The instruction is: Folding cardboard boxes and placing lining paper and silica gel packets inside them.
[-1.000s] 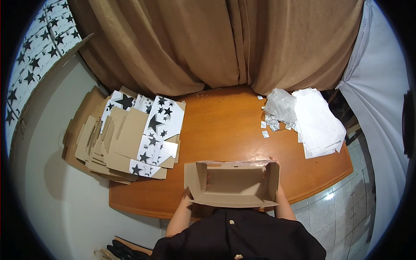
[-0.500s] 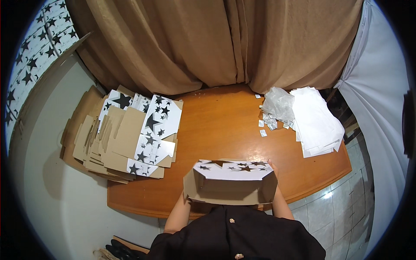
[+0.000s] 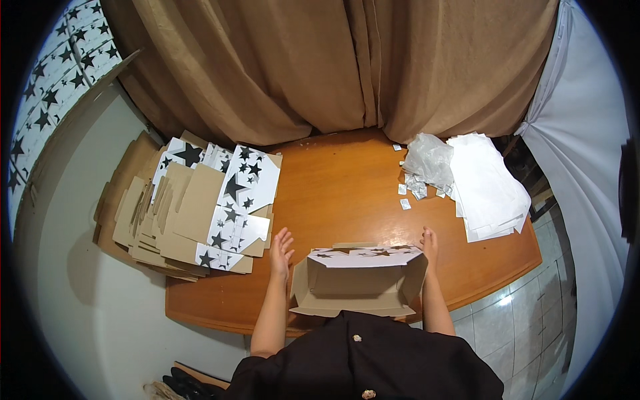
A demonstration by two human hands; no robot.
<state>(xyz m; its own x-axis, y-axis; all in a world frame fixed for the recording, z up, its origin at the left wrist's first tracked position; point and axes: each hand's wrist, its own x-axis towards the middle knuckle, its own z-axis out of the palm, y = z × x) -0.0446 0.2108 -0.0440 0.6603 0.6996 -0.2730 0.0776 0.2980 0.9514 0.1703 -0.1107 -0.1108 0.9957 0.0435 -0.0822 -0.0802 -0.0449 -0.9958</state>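
An open cardboard box (image 3: 359, 291), plain brown inside with a white lid flap printed with dark stars along its far edge, sits close to my body at the near edge of the table. Left of it, my left hand (image 3: 281, 255) is lifted off the cardboard, fingers spread, nothing in it. Beside the far right corner of the box is my right hand (image 3: 431, 248), its fingers pointing up and partly bent. It appears to hold nothing, and I cannot tell whether it still touches the side flap.
A pile of flat cardboard box blanks (image 3: 190, 207), some star-printed, covers the table's left. At the right lie a stack of white paper sheets (image 3: 490, 190), a clear plastic bag (image 3: 428, 161) and several small white packets (image 3: 405, 205). Brown curtains (image 3: 267, 67) hang behind the wooden table (image 3: 333, 193).
My left hand has let go of the box's left side and moved up and outward. My right hand has risen a little beside the box. The box's side flaps now lean further outward.
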